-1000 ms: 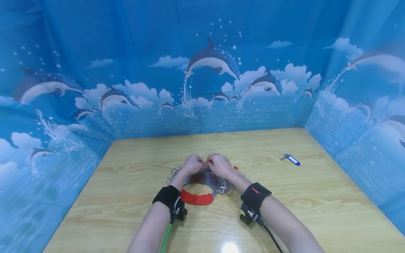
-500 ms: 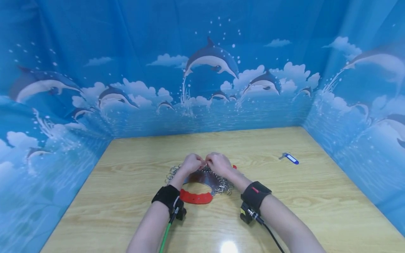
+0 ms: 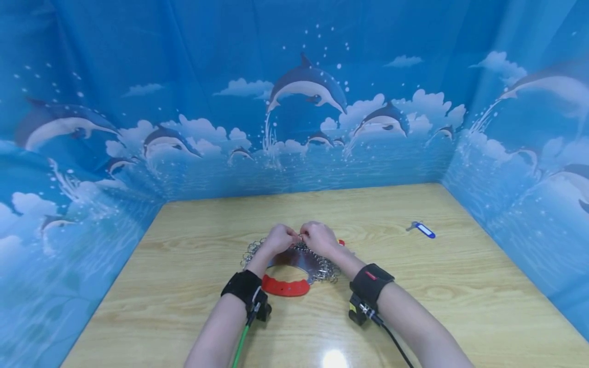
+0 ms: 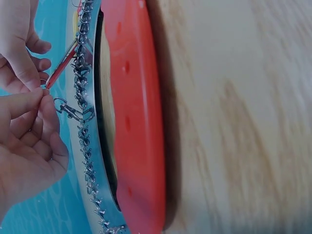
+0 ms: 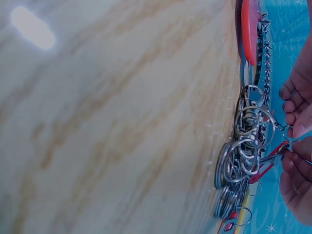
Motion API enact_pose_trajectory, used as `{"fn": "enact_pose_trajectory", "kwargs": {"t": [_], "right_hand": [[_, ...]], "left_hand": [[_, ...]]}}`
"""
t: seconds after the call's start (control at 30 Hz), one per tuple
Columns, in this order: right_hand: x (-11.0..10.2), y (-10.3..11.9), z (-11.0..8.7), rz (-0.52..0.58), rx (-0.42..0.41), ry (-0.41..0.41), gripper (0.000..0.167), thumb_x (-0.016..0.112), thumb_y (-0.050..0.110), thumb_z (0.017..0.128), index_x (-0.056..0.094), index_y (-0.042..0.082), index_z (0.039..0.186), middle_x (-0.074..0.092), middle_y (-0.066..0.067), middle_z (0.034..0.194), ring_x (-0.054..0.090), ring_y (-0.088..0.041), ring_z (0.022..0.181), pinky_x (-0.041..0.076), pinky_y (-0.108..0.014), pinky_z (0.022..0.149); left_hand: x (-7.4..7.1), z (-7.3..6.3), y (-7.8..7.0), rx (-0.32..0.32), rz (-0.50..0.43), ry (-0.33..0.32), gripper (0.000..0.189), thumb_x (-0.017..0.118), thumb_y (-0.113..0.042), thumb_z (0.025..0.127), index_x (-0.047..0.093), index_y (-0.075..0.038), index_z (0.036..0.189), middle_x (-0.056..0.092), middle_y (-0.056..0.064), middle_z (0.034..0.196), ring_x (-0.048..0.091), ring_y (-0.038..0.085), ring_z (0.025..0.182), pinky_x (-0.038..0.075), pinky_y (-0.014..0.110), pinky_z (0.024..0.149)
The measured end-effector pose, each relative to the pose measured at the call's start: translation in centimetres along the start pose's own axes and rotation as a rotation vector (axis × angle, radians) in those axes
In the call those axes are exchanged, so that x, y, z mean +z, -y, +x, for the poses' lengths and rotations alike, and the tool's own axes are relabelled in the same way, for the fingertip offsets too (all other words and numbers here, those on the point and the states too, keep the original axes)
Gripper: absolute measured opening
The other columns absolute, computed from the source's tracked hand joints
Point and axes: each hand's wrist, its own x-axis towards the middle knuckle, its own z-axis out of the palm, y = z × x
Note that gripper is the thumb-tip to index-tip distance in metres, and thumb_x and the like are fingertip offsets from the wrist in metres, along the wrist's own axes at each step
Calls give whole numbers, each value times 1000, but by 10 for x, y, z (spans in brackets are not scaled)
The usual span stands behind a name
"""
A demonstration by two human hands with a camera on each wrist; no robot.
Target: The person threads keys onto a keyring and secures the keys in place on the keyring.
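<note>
Hardly shifted from a second ago: both hands locked in the same spot just above centre frame, over the far rim of the red disc (image 3: 286,289) on the tabletop (image 3: 414,306). Left hand (image 3: 279,238) and right hand (image 3: 318,237) meeting fingertip to fingertip, pinching one small key ring (image 4: 45,84) between them. Seen from the left wrist, left fingers (image 4: 29,105) curled tight on it, right fingers (image 4: 22,58) clamped from the other side. Red tag (image 5: 268,162) dangling off that ring, long axis slanting down toward the heap of loose rings (image 5: 239,161) beside the disc. Equal reach for both hands, ring right at the tips. Snap hook (image 4: 70,109) lying just below the pinch, pointing back to the disc's chain. Blue key tag (image 3: 425,231) sitting well apart, right of centre.
</note>
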Motion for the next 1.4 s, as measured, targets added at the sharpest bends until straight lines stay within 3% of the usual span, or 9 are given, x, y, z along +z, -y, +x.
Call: {"fn": "enact_pose_trajectory", "kwargs": {"t": [0.17,0.3,0.63,0.8,1.07,1.4], "right_hand": [[0,0,-1,-6,-6,4,10,61,4,82,70,8,84,63,-3,80,60,-18,74,48,-31,61],[0,1,0,-8,-16,5,10,61,3,81,70,9,84,63,-3,80,60,-17,73,48,-31,61],[-2,2,2,-25,-26,55,10,61,4,82,69,10,83,61,-1,79,58,-16,73,47,-30,60],[-2,2,3,-20,-2,43,11,61,4,82,68,11,80,62,0,78,59,-15,71,47,-29,59],[-2,1,4,-52,21,36,16,58,1,80,63,13,72,57,2,71,54,-13,65,43,-28,54],[-3,4,4,-39,31,48,12,59,4,81,69,11,81,62,-1,78,58,-15,71,47,-29,59]], "left_hand": [[3,2,0,-47,-21,-15,12,62,-8,85,70,-2,78,60,6,70,53,17,65,40,27,58],[3,3,0,-50,-23,-26,11,62,-6,84,71,-1,80,61,5,72,54,17,67,42,28,61],[0,3,2,-16,-36,-38,16,59,-6,82,69,3,72,59,7,63,44,14,55,35,25,55],[0,2,5,1,-18,-25,18,62,-11,84,68,1,73,56,4,62,40,13,54,33,24,52],[0,-1,5,78,11,-1,21,62,-9,84,64,4,68,49,1,57,36,12,51,29,23,49],[1,2,2,17,16,-20,25,61,-12,86,65,4,67,48,2,54,35,12,48,29,24,48]]}}
